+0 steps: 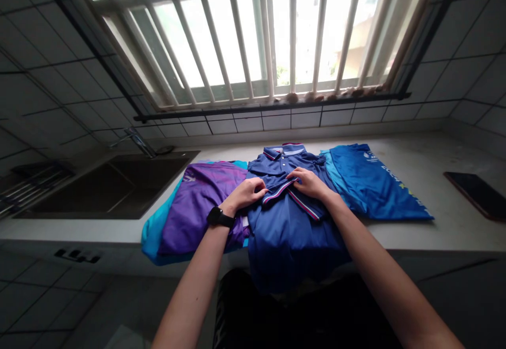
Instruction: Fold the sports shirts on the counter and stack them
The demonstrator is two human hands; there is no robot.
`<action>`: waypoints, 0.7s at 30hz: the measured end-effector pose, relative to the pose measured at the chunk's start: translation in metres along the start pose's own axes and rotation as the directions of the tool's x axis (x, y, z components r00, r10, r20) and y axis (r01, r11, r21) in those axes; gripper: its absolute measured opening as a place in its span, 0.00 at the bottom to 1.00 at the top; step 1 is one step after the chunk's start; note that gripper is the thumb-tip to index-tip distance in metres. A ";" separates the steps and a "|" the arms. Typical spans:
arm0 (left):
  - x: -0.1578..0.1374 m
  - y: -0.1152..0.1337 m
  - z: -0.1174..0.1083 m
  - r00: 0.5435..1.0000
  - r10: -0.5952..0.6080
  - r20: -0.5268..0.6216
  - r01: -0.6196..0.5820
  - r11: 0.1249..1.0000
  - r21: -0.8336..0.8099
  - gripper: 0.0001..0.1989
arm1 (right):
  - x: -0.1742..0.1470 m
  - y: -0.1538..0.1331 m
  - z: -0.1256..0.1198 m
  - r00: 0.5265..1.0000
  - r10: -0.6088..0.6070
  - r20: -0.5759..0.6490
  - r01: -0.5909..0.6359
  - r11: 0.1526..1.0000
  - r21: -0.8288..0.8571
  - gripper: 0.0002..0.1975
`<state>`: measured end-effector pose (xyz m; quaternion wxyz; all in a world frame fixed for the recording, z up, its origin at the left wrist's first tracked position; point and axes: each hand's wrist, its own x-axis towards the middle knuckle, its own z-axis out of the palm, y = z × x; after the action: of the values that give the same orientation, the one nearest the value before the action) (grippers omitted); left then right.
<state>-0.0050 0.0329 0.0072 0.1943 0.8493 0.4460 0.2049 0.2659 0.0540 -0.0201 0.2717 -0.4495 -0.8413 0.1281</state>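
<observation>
Cannot make out the near hem of the navy polo shirt (294, 243), hanging over the near edge of the counter (411, 154) into shadow. Cannot tell which fingertips go under the cloth, nor fully read the lettering on the bright blue garment (351, 175) to the right. Can see little inside the dark sink (118, 183) at left. Reaching in from the near side with the left forearm (200, 286) and right forearm (379, 272), both cut off below. Pinching the left end of a striped cuff (280, 191) in the nearly closed, curled fingers of the left hand (247, 193), with a black watch (220, 217) at the wrist. Slanting the right hand (310, 183) in, with fingers bent and nearly together, gripping the cuff's right end. Have the polo mid-counter, right of the purple garment (201, 206), with its collar (294, 148) at the far side.
</observation>
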 end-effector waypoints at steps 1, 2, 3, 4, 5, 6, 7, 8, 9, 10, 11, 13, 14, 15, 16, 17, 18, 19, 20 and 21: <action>-0.001 0.002 -0.001 1.000 -0.007 -0.017 0.007 1.000 -0.004 0.10 | 0.000 -0.001 -0.001 1.000 0.017 -0.025 -0.017 1.000 -0.003 0.18; -0.002 0.004 -0.002 0.999 -0.011 -0.032 0.010 1.000 -0.007 0.10 | 0.001 -0.001 -0.002 0.998 0.026 -0.053 -0.026 1.000 0.002 0.17; -0.003 0.006 -0.004 0.999 -0.010 -0.043 0.009 1.000 -0.008 0.09 | 0.001 -0.001 -0.004 0.996 0.027 -0.080 -0.025 1.000 0.015 0.17; -0.004 0.008 -0.005 0.999 -0.002 -0.051 0.001 1.000 -0.010 0.09 | 0.001 -0.002 -0.005 0.995 0.021 -0.102 -0.017 0.999 0.036 0.17; -0.006 0.010 -0.006 0.999 0.012 -0.053 -0.012 1.000 -0.015 0.08 | 0.001 -0.002 -0.005 0.993 0.011 -0.116 -0.004 0.998 0.063 0.17; -0.007 0.011 -0.008 0.998 0.028 -0.051 -0.029 0.999 -0.024 0.08 | 0.001 -0.002 -0.006 0.992 0.001 -0.123 0.010 0.995 0.095 0.18; -0.008 0.013 -0.009 0.998 0.045 -0.044 -0.046 0.998 -0.037 0.07 | 0.002 -0.002 -0.005 0.992 -0.008 -0.125 0.024 0.991 0.133 0.18; -0.009 0.014 -0.010 0.998 0.060 -0.032 -0.062 0.997 -0.053 0.07 | 0.002 -0.001 -0.004 0.992 -0.013 -0.124 0.036 0.983 0.177 0.18; -0.010 0.014 -0.010 0.997 0.075 -0.017 -0.076 0.995 -0.069 0.07 | 0.002 -0.001 -0.003 0.992 -0.015 -0.122 0.043 0.973 0.228 0.18; -0.010 0.014 -0.011 0.996 0.085 -0.004 -0.085 0.993 -0.081 0.07 | 0.002 0.000 -0.001 0.993 -0.015 -0.119 0.048 0.958 0.283 0.19; -0.010 0.014 -0.011 0.996 0.090 0.003 -0.089 0.992 -0.086 0.08 | 0.002 0.001 0.000 0.994 -0.019 -0.111 0.055 0.941 0.333 0.19; -0.010 0.013 -0.009 0.997 0.072 -0.010 -0.073 0.995 -0.073 0.11 | 0.000 0.001 0.003 0.996 -0.053 -0.076 0.079 0.915 0.396 0.21; -0.009 0.012 -0.007 0.998 0.053 -0.027 -0.054 0.997 -0.056 0.12 | -0.001 0.001 0.003 0.995 -0.084 -0.049 0.096 0.910 0.402 0.22; -0.008 0.010 -0.005 0.999 0.032 -0.042 -0.034 0.999 -0.037 0.14 | -0.001 0.001 0.004 0.993 -0.116 -0.020 0.114 0.912 0.393 0.22; -0.007 0.008 -0.003 0.999 0.016 -0.046 -0.017 1.000 -0.018 0.16 | -0.002 0.000 0.003 0.990 -0.141 0.009 0.128 0.920 0.372 0.23; -0.006 0.007 -0.001 0.999 0.006 -0.036 -0.006 1.000 -0.002 0.17 | -0.002 0.000 0.003 0.988 -0.153 0.030 0.133 0.929 0.344 0.23; -0.005 0.006 0.000 1.000 0.002 -0.015 -0.002 1.000 0.011 0.18 | -0.002 -0.001 0.002 0.987 -0.152 0.043 0.131 0.940 0.315 0.22; -0.005 0.005 0.002 1.000 0.001 0.011 -0.001 1.000 0.020 0.18 | -0.002 -0.001 0.001 0.989 -0.142 0.047 0.123 0.951 0.284 0.21; -0.004 0.004 0.003 0.999 -0.003 0.034 0.002 1.000 0.028 0.19 | -0.002 0.000 0.000 0.991 -0.124 0.043 0.109 0.961 0.252 0.20; -0.003 0.004 0.003 0.999 -0.014 0.040 0.013 0.999 0.037 0.19 | -0.001 0.001 -0.001 0.994 -0.100 0.035 0.090 0.971 0.220 0.20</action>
<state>-0.0025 0.0279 0.0056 0.1888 0.8537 0.4514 0.1784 0.2676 0.0535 -0.0204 0.3060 -0.3731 -0.8487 0.2168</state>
